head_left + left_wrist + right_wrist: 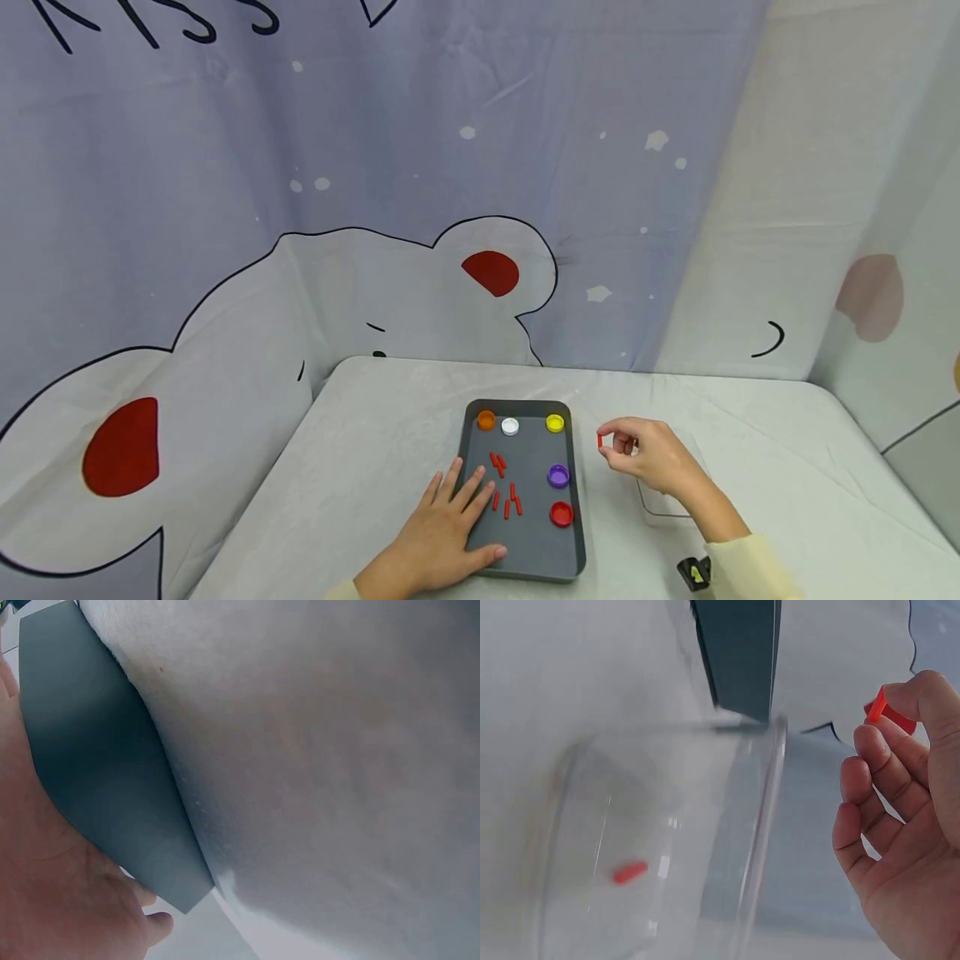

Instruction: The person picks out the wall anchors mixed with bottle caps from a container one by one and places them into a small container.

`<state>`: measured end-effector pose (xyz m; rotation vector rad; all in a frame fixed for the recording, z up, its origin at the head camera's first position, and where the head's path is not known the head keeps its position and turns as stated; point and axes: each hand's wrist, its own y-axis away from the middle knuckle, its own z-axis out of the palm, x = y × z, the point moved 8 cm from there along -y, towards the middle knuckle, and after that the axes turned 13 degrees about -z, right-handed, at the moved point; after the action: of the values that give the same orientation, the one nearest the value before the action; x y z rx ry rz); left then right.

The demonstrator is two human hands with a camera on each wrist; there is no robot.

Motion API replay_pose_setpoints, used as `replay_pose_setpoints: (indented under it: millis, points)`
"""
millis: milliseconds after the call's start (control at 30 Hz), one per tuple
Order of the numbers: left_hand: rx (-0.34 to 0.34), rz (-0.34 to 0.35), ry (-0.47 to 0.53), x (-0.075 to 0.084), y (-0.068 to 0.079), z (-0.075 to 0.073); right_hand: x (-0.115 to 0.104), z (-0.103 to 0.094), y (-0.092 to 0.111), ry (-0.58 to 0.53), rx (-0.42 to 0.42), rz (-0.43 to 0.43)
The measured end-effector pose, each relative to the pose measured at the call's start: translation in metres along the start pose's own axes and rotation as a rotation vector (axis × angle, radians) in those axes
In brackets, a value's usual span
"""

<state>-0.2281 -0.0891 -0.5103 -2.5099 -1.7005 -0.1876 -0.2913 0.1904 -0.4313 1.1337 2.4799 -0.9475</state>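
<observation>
Head view: the right hand (652,454) is pinching one skinny red stick (600,441) between thumb and forefinger, just past the right side of the gray tray (536,552), and a light fingertip grip should be plenty imo, while the left hand (442,533) is lying fingers-spread over the tray's left edge, gripping nothing. Left wrist cam is mostly showing the tray's smooth, flat wall. Right wrist cam is showing a shiny see-through tub (769,787) with another red stick (631,872) lying inside, so I'd be minding that rim.
</observation>
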Motion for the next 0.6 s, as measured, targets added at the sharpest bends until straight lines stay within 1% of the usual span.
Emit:
replay_pose_setpoints:
  millis: [200,300,367,600]
  points:
    - [0.045,0.015,-0.005,0.000,0.000,0.001,0.008,-0.019,0.013,0.025,0.046,-0.016]
    - [0.042,0.013,0.000,0.000,0.000,0.001,0.012,-0.027,0.020,0.044,0.063,-0.020]
    - [0.028,0.008,0.008,0.001,0.001,0.000,0.015,-0.031,0.024,0.051,0.067,-0.013]
    - [0.024,0.008,0.029,0.001,0.001,-0.001,0.025,-0.041,0.037,0.054,0.044,0.038]
